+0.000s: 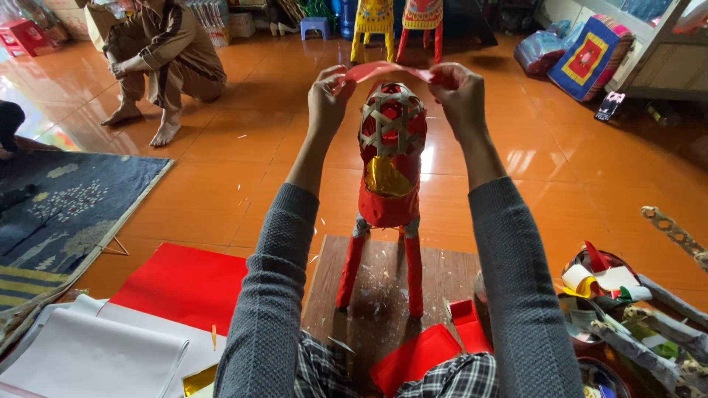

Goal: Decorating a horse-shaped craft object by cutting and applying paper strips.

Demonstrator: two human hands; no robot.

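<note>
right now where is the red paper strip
In the head view the red paper strip is stretched between the left hand and right hand, just above the woven head of the red paper animal frame.

A home craft workshop: paper sheets (177, 284), scraps (mostly red) and painted figures (398, 22) on tiled floor (243, 147).

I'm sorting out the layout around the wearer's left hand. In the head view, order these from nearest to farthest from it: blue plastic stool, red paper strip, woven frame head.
1. Red paper strip, pinched by the left hand.
2. Woven frame head, just right, below.
3. Blue plastic stool, far back.
</note>
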